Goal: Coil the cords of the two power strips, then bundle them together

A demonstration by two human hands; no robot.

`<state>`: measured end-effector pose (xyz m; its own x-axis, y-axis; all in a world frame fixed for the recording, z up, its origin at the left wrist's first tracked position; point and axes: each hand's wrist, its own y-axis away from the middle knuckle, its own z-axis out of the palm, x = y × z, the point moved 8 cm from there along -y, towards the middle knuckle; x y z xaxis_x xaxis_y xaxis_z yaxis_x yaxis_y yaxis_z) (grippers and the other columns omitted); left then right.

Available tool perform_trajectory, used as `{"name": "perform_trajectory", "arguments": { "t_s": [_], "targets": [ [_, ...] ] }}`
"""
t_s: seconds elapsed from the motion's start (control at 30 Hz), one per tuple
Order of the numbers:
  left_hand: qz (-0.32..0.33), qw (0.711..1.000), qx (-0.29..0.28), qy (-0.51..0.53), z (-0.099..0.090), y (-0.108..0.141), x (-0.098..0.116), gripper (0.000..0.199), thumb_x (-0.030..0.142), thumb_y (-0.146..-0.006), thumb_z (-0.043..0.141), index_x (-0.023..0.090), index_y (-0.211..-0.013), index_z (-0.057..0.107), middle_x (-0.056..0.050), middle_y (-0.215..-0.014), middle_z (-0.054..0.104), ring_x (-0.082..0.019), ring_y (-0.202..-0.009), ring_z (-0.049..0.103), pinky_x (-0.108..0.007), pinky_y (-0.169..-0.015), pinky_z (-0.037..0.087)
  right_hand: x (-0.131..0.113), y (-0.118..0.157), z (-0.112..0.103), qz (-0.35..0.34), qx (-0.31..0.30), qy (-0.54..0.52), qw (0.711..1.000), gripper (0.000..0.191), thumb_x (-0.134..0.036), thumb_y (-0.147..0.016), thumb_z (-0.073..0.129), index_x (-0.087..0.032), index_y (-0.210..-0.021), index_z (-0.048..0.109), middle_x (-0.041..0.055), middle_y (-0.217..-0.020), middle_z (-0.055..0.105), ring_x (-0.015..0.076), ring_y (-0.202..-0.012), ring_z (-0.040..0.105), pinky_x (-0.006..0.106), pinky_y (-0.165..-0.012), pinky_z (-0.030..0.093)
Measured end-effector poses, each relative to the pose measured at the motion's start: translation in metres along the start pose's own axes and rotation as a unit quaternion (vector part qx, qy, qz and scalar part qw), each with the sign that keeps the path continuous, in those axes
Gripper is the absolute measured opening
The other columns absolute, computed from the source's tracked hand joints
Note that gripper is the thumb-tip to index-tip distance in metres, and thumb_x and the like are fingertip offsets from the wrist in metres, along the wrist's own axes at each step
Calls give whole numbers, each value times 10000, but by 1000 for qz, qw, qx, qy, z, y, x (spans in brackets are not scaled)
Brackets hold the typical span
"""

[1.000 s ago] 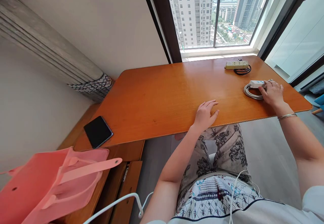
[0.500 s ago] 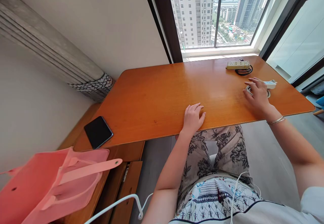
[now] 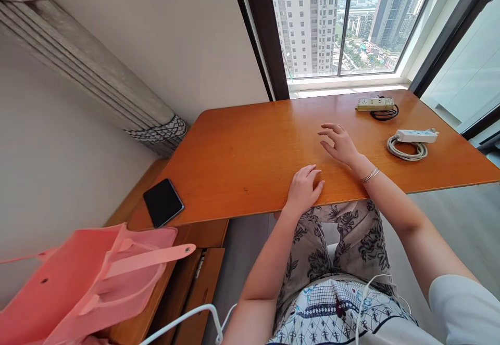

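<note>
Both the left hand [image 3: 303, 190] and right hand [image 3: 339, 144] show empty, loosely spread fingers, the right nearer the window [image 3: 308, 33]; the white power strip [image 3: 416, 136] lies farther from it than the yellow power strip [image 3: 375, 105], long axes roughly parallel to its sill [image 3: 347, 83].

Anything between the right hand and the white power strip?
Nothing visible but tabletop from the right hand to the white power strip; its coiled cord lies nearer the person. The yellowish strip is farther back.

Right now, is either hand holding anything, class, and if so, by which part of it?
Nothing is held. The left hand rests at the table's near edge; the right hand is over the table, with nothing in its fingers.
</note>
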<state>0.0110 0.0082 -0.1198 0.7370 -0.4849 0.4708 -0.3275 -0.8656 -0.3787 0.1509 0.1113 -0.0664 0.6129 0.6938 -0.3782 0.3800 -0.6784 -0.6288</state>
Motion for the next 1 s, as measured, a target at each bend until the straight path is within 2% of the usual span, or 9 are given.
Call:
{"name": "perform_trajectory", "arguments": {
  "t_s": [0.1, 0.2, 0.3, 0.43, 0.53, 1.0],
  "targets": [
    [0, 1000, -5, 11, -1, 1, 0, 293, 277, -944, 581, 169, -1200, 673, -134, -1384, 658, -277, -1332, 587, -495, -1156, 470, 17, 9, 5, 25, -8, -34, 999, 238, -279, -936, 590, -242, -1143, 703, 122, -1316, 635, 278, -1254, 585, 507, -1106, 461],
    [0, 1000, -6, 24, -2, 2, -1, 295, 291, -952, 577, 173, -1206, 671, -131, -1373, 665, -273, -1323, 594, -493, -1147, 480, 30, 18, 5, 79, -18, -81, 993, 219, -314, -960, 570, -220, -1091, 718, 101, -1123, 683, 217, -1031, 658, 397, -949, 542],
    [1, 1000, 2, 31, -3, 3, -2, 291, 289, -947, 586, 177, -1201, 672, -128, -1366, 669, -273, -1314, 600, -496, -1145, 482, 33, 20, 7, 111, -37, -106, 987, 262, -376, -988, 541, -196, -987, 732, 79, -956, 694, 178, -859, 643, 321, -804, 536],
    [1, 999, 9, 32, -4, 3, -1, 288, 282, -945, 587, 174, -1198, 673, -129, -1358, 675, -273, -1307, 606, -494, -1140, 488, 25, 19, 17, 94, -86, -113, 985, 306, -432, -985, 555, -195, -900, 729, 66, -884, 700, 165, -790, 617, 298, -755, 505],
    [-1, 1000, 3, 31, -4, 4, 0, 287, 281, -944, 585, 176, -1195, 675, -124, -1353, 681, -270, -1295, 615, -486, -1131, 496, 22, 20, 24, 83, -112, -114, 984, 276, -411, -969, 577, -196, -896, 734, 64, -879, 706, 162, -765, 615, 294, -729, 497],
    [6, 1000, -18, 25, -4, 6, 3, 275, 285, -953, 572, 175, -1181, 680, -119, -1312, 707, -273, -1268, 637, -488, -1120, 505, 13, 23, 27, 72, -149, -101, 981, 189, -286, -944, 589, -182, -909, 743, 60, -853, 730, 152, -728, 606, 276, -700, 476]
  ]
}}
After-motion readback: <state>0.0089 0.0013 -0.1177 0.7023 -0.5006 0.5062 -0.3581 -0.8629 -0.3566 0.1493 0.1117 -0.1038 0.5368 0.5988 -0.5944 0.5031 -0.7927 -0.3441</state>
